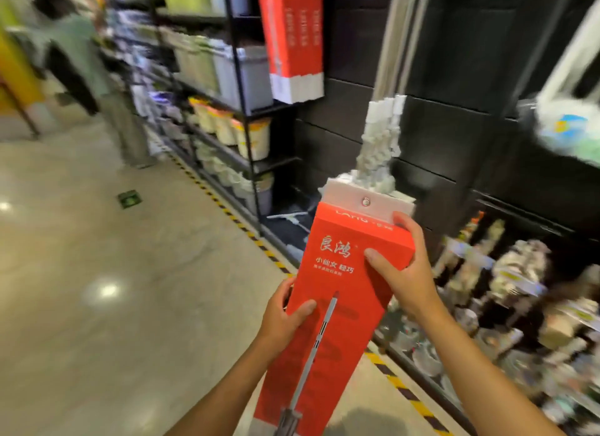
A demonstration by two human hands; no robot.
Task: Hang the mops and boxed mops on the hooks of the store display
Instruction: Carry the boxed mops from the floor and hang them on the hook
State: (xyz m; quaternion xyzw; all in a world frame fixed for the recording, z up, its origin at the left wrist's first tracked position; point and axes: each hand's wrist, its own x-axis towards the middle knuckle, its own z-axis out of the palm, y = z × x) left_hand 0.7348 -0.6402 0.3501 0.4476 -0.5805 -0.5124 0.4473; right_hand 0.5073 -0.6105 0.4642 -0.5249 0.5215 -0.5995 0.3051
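I have both hands closed on the red boxed mop (pixel 341 292), left hand (pixel 285 315) low, right hand (pixel 402 273) near the top, leaving the eyelet (pixel 366 202) above my grip clear (presumably for a hook).

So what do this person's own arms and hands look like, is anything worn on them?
Both are bare. The left hand and right hand show no gloves, rings or watch, and the forearms running down to the bottom of the picture carry no sleeves, straps, cables or markings. Any clothing higher up the arms lies outside the view.
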